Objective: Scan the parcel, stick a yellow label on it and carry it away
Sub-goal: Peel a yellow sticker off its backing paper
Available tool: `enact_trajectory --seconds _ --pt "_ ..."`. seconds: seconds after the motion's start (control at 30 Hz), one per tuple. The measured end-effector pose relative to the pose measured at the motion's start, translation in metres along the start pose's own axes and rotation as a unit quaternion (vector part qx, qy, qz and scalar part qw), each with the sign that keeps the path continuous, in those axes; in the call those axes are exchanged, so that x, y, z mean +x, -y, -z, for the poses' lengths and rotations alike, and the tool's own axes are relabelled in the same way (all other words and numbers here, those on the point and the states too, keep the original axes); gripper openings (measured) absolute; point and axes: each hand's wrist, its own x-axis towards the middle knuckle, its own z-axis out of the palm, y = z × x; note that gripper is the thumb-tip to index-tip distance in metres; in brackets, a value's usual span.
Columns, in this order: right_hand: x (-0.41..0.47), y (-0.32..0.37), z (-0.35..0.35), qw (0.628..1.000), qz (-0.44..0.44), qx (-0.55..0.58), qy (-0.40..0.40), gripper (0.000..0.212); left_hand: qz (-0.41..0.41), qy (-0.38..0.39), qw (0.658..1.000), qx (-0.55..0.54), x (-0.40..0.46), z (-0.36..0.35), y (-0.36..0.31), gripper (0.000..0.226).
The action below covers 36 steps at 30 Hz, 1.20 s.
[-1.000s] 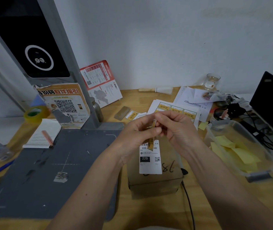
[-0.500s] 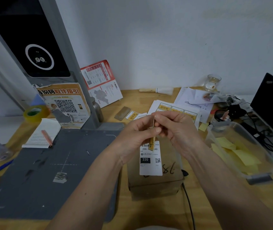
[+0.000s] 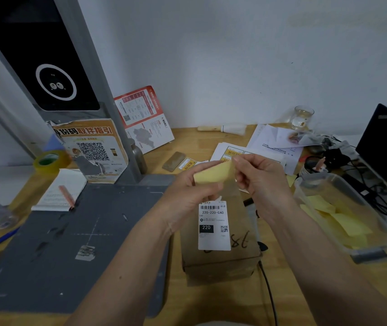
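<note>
A brown cardboard parcel [image 3: 235, 257] lies on the wooden table in front of me, with a white shipping label [image 3: 213, 225] on top and "98" written beside it. Above its far end both hands hold one yellow label [image 3: 213, 174] flat side up. My left hand [image 3: 187, 196] pinches the label's left part. My right hand [image 3: 260, 177] pinches its right edge between thumb and fingers. The far end of the parcel is hidden behind my hands.
A grey scanning mat [image 3: 70, 243] with its tall scanner post [image 3: 53, 67] fills the left. A clear plastic tub [image 3: 338, 208] of yellow paper pieces sits at the right. Sheets of yellow labels [image 3: 230, 151], papers, a glass, cables and a dark laptop [image 3: 385, 147] crowd the back right.
The yellow label, seen edge-on between my fingers before, is now turned flat and spread between both hands. The hands have moved slightly apart. The parcel has not moved.
</note>
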Motion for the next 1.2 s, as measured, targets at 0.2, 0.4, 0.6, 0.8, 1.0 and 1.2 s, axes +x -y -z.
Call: enact_trajectory --seconds 0.2,0.4,0.6,0.8,1.0,1.2 --pt "-0.003 -0.003 0.000 0.999 -0.030 -0.028 0.017 0.020 -0.020 -0.153 0.987 -0.036 0.003 0.001 -0.002 0.012" --pt "-0.007 -0.003 -0.001 0.998 -0.046 -0.030 0.044 0.024 -0.030 -0.173 0.984 -0.032 0.001 0.002 -0.002 0.012" --pt "-0.007 -0.003 -0.002 0.997 -0.042 -0.037 0.054 0.016 -0.031 -0.177 0.983 -0.022 -0.002 0.000 -0.004 0.012" --pt "-0.008 -0.003 -0.005 0.992 -0.009 -0.127 0.014 0.011 -0.072 -0.209 0.970 0.105 0.000 -0.001 -0.004 0.023" --pt "-0.007 -0.004 -0.017 0.949 0.160 -0.273 -0.006 0.015 -0.092 -0.145 0.971 0.169 -0.001 -0.012 -0.002 0.016" --pt "-0.009 -0.017 -0.017 0.855 0.351 -0.374 -0.084 0.011 -0.113 -0.157 0.971 0.144 -0.003 -0.020 -0.007 0.021"
